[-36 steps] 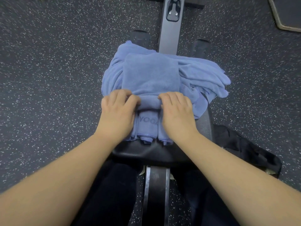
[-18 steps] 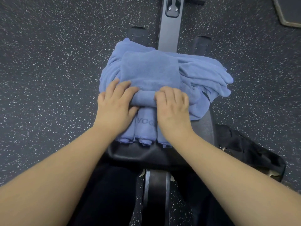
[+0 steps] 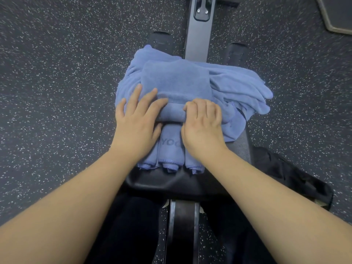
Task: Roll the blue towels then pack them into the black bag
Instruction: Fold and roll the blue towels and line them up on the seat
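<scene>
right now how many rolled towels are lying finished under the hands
3, side by side on the black bench pad: left roll, middle roll with lettering, right roll. The hands cover their far ends; more may be hidden.

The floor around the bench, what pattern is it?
Dark grey floor with white speckles, head view.

You're in a gym: dark rubber floor (image 3: 57, 92) with white speckle, black padded bench (image 3: 177, 183) on a metal rail (image 3: 197, 35), two foam roller pads (image 3: 161, 43) flanking it, corner of a mat (image 3: 337, 14) top right.
</scene>
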The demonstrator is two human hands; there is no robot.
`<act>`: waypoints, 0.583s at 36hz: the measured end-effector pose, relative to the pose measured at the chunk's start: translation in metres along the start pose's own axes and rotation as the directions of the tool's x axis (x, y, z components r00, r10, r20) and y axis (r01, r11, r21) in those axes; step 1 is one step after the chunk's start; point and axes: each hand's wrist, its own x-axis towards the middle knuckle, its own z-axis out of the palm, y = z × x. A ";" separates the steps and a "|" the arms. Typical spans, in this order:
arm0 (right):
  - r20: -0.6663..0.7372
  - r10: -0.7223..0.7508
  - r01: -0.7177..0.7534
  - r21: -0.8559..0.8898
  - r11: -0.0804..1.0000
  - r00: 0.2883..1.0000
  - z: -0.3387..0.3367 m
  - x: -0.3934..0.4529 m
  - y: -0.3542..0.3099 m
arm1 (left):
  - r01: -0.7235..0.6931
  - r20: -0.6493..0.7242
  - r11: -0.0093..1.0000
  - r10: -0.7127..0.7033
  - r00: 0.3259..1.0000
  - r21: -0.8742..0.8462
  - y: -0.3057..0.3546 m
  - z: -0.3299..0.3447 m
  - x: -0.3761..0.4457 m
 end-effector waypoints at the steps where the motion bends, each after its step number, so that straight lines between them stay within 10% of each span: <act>1: 0.009 -0.005 0.004 0.005 1.000 1.000 0.000 0.001 0.001 | -0.017 -0.025 1.000 0.016 1.000 -0.018 0.000 -0.001 0.000; 21: 0.232 0.058 -0.053 -0.031 0.998 0.971 -0.033 0.025 0.013 | 0.061 -0.036 0.993 -0.065 0.997 -0.096 -0.007 0.000 0.013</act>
